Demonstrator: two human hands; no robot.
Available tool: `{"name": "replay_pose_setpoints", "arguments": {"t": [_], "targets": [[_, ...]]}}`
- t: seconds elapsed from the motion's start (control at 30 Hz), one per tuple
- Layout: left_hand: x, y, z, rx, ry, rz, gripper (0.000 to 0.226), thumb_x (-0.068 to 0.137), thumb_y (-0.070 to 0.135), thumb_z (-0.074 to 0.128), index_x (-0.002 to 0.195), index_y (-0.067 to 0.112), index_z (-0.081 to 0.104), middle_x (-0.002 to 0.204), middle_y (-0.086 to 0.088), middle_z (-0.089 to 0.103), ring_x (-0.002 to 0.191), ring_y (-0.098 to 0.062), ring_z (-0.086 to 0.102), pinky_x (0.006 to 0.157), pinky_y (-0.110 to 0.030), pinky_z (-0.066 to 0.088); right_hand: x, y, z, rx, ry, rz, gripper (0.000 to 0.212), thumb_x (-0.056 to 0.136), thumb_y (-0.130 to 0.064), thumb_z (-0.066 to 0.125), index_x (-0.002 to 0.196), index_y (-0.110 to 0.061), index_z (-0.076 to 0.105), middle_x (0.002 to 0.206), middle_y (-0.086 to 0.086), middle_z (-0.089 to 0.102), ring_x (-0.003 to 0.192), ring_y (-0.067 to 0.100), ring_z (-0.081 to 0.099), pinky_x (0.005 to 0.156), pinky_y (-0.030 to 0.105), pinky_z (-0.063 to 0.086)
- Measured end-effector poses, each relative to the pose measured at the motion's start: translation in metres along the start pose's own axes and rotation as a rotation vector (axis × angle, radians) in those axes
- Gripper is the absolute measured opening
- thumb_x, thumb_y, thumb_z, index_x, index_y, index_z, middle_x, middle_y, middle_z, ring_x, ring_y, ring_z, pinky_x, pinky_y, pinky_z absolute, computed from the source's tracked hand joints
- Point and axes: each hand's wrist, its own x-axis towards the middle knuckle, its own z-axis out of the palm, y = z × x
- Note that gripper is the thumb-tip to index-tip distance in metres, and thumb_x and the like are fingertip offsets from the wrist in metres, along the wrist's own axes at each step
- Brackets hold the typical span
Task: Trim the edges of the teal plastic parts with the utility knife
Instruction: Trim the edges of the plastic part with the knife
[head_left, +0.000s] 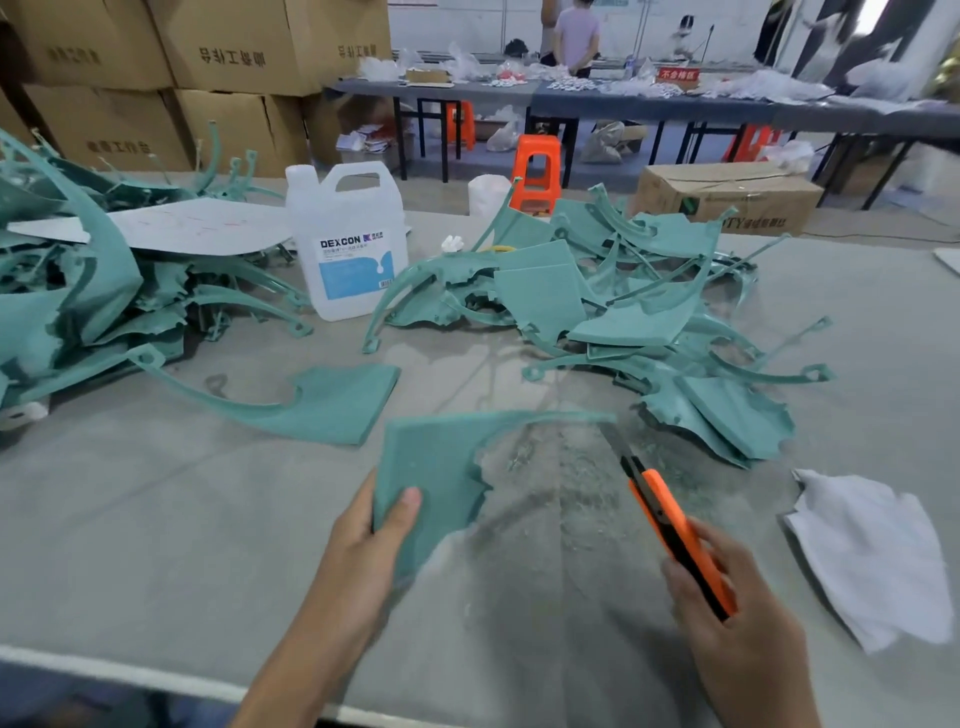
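Observation:
My left hand (371, 540) grips a flat teal plastic part (436, 467) by its near left edge, thumb on top, and holds it above the grey table (156, 545). The part has a ragged inner edge and a thin arm that reaches right. My right hand (737, 618) holds an orange utility knife (675, 535) with its blade out; the blade tip lies near the end of that thin arm. Another teal part (317, 405) lies flat to the left. Heaps of teal parts sit at the left (67, 291) and at the right (597, 301).
A white DEXCON jug (348, 244) stands between the heaps. A white cloth (872, 551) lies at the right. Plastic shavings cover the table under the knife. Cardboard boxes (208, 47), an orange stool (535, 171) and a far workbench with a person stand behind.

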Motion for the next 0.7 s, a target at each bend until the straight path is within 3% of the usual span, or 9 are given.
{"name": "replay_pose_setpoints", "arguments": {"t": [0.1,0.17,0.23,0.33,0.5,0.7], "targets": [[0.004,-0.003,0.006,0.41,-0.107,0.245,0.036,0.097,0.041,0.055,0.13,0.055,0.054,0.127,0.026,0.064,0.12,0.007,0.057,0.097,-0.01,0.042,-0.003,-0.015,0.006,0.018,-0.126,-0.018,0.035,0.083,-0.046,0.067,0.114,-0.054,0.054,0.081,-0.02,0.069,0.063,0.003,0.065,0.06,0.012,0.046],[0.004,-0.012,0.009,0.532,-0.149,0.273,0.041,0.101,0.04,0.054,0.137,0.059,0.046,0.134,0.037,0.054,0.127,0.014,0.047,0.101,-0.003,0.034,0.003,-0.023,0.008,-0.018,-0.182,-0.022,0.035,0.089,-0.043,0.064,0.123,-0.045,0.056,0.085,-0.017,0.068,0.073,0.01,0.065,0.064,0.022,0.046],[0.004,-0.027,0.009,0.597,-0.166,0.262,0.052,0.099,0.027,0.06,0.132,0.065,0.046,0.134,0.044,0.048,0.129,0.013,0.046,0.104,-0.003,0.032,0.01,-0.03,0.007,-0.014,-0.224,-0.024,0.034,0.093,-0.049,0.054,0.125,-0.041,0.058,0.08,-0.011,0.067,0.075,0.012,0.064,0.067,0.031,0.046],[0.005,-0.04,0.007,0.694,-0.178,0.256,0.063,0.097,0.021,0.062,0.128,0.072,0.04,0.135,0.047,0.043,0.128,0.014,0.045,0.106,-0.006,0.032,0.012,-0.046,0.002,0.036,-0.259,-0.109,0.036,0.085,-0.065,0.042,0.111,-0.048,0.059,0.076,-0.013,0.066,0.069,0.007,0.062,0.062,0.027,0.047],[0.007,-0.045,0.005,0.686,-0.155,0.235,0.067,0.1,0.022,0.058,0.129,0.077,0.034,0.133,0.051,0.039,0.128,0.017,0.043,0.107,-0.006,0.032,0.001,-0.059,-0.002,0.067,-0.394,-0.207,0.033,0.082,-0.067,0.051,0.109,-0.051,0.061,0.069,-0.007,0.065,0.058,0.009,0.06,0.054,0.02,0.044],[0.005,-0.043,0.005,0.723,-0.151,0.245,0.074,0.1,0.016,0.057,0.125,0.081,0.032,0.13,0.052,0.04,0.124,0.023,0.042,0.102,-0.004,0.035,-0.008,-0.056,-0.018,0.055,-0.426,-0.235,0.033,0.08,-0.065,0.056,0.107,-0.05,0.064,0.067,-0.01,0.066,0.055,0.006,0.057,0.053,0.013,0.041]]}}
